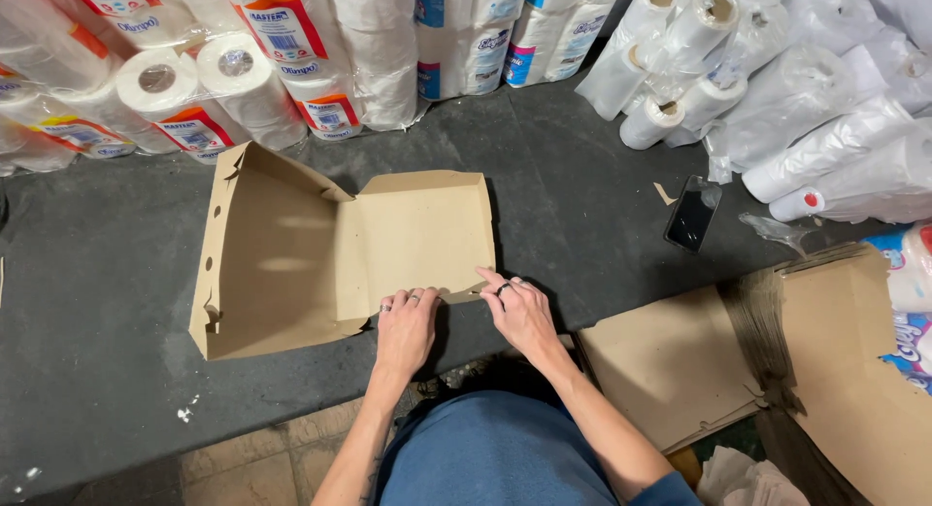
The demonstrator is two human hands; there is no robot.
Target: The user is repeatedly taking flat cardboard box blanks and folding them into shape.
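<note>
cardboard box (330, 249) | both hands' fingers flat, ungripping on near flap | white paper-roll packs (243, 69) behind

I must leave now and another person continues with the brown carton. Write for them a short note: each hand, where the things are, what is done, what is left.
Left hand: flat, palm down on the near edge of the brown carton; no grip on anything.
Right hand: fingertips pressing the near right corner of the same carton; nothing held.
Carton: lies open on the dark mat. Its left half has side walls folded up; the right half has its rim flaps partly raised.
More flat cardboard waits to the right, and a phone lies beyond it.
Done: left half shaped.
Left: the near flap under the hands looks not yet folded, and the carton is not closed.
</note>
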